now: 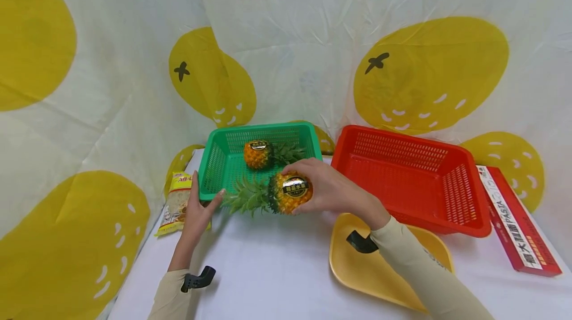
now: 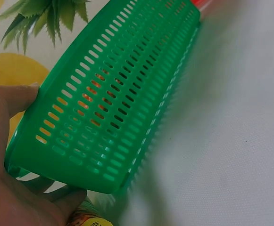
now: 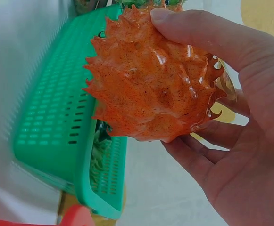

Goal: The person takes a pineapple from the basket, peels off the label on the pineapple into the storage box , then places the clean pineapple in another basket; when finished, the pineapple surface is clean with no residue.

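My right hand (image 1: 319, 183) grips a small pineapple (image 1: 290, 200) by its orange body, above the near edge of a green plastic basket (image 1: 263, 128). Its leafy crown points left, and a black and gold label faces up. In the right wrist view the thumb lies along the spiky pineapple (image 3: 151, 80), with the fingers around its other side. My left hand (image 1: 198, 213) holds the basket's near left corner; in the left wrist view its thumb rests at the rim of the green basket (image 2: 80, 160). Inside the basket lies another pineapple (image 1: 257, 155), crown to the right.
A red basket (image 1: 402, 181) stands right of the green one. In front of it sits a yellow tray (image 1: 371, 270), partly under my right forearm. A red pasta box (image 1: 518, 220) lies at the far right. Beside my left hand is a yellow food packet (image 1: 176, 205).
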Available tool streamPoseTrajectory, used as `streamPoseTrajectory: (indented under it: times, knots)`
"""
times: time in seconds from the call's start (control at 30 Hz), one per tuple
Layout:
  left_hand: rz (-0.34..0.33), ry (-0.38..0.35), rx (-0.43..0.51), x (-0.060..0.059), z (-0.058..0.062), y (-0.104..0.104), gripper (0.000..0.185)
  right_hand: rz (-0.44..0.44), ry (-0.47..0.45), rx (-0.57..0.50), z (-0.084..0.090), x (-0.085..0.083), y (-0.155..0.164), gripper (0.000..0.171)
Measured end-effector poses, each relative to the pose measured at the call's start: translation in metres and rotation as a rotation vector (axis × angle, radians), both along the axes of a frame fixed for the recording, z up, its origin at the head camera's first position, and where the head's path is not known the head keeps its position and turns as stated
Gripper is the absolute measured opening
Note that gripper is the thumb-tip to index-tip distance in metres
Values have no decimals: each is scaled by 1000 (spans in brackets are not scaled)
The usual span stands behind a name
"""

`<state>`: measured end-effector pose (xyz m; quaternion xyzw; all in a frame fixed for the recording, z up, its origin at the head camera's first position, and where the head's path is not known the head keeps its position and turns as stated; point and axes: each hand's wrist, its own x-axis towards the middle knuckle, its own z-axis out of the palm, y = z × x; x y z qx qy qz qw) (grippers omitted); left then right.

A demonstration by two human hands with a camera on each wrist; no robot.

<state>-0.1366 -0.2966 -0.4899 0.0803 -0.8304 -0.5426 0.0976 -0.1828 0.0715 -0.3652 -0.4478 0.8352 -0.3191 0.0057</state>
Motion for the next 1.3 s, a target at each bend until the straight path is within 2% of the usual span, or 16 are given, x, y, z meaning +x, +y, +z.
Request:
streamPoseTrajectory:
  times: [0.3,0.67,1.3]
  knots:
    - [19,-4,-19,0,-1,2,105,14,-50,-10,-6,12,-2,75]
    - [13,-6,-5,0,-2,2,105,31,-57,10,-21,14,-4,75]
    - [11,7,2,0,-2,2,105,15,-89,92,-38,30,-8,75]
